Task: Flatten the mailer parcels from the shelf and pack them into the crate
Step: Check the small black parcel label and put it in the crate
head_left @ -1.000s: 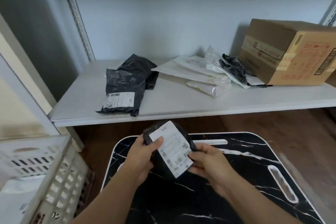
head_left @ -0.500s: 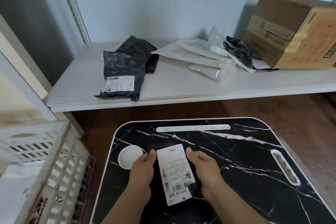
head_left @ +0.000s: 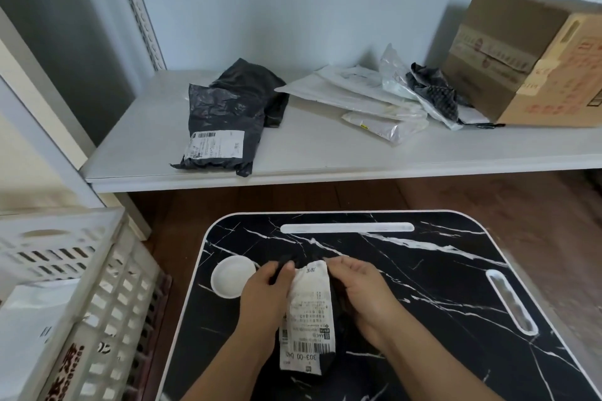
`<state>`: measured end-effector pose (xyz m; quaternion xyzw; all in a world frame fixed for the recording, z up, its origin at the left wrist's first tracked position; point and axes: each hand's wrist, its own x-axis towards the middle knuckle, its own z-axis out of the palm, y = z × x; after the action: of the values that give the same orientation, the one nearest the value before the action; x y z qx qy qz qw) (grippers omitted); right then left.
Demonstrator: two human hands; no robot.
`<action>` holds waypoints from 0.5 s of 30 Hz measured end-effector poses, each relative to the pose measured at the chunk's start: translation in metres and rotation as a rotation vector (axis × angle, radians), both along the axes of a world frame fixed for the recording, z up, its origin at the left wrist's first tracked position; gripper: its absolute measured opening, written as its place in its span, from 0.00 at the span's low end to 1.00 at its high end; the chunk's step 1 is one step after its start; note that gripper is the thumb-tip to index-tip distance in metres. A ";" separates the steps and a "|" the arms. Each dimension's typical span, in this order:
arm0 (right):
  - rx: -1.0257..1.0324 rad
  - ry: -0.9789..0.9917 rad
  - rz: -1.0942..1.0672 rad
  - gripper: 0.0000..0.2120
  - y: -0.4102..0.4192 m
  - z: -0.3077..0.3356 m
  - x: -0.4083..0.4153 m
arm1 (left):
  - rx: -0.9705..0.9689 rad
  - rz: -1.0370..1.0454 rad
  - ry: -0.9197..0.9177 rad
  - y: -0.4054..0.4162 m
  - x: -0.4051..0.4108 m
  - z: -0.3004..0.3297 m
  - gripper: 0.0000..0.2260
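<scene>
Because the small black parcel (head_left: 321, 319) lies on the dark marbled lap table (head_left: 423, 286) with its white label facing up, the head camera shows both hands working it there. The left hand (head_left: 265, 296) presses along its left edge with the thumb curled over the top corner; the right hand (head_left: 361, 295) pinches the crumpled black plastic at the upper right. Both grip the parcel, neither is spread flat. The film looks thin, soft and light, likely a little slippery, so it should crush down easily; the edges and corners beside the stiffer label seem the best places to hold.

To the left stands the white slatted crate (head_left: 107, 273), with something pale and flat already inside, though I cannot tell what. On the shelf (head_left: 325, 153) behind wait a black mailer with a label (head_left: 221, 127), another black bag behind it, a heap of white and clear mailers (head_left: 368, 96), and a cardboard box (head_left: 534, 58), closed, its contents hidden.
</scene>
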<state>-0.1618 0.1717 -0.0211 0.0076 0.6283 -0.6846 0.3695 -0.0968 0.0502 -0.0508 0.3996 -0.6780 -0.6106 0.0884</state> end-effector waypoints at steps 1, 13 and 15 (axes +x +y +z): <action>0.055 0.050 0.000 0.10 0.001 0.001 -0.002 | 0.021 0.020 0.008 0.001 0.001 0.002 0.12; 0.649 0.618 -0.071 0.10 0.010 -0.012 -0.003 | -0.160 0.068 0.065 0.015 0.004 0.019 0.11; 0.571 0.518 -0.144 0.11 0.010 -0.011 -0.004 | -0.299 0.025 0.053 0.013 0.002 0.022 0.11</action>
<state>-0.1660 0.1818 -0.0320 -0.0187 0.8637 -0.4859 0.1327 -0.0945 0.0634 -0.0292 0.3741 -0.7537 -0.5122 0.1724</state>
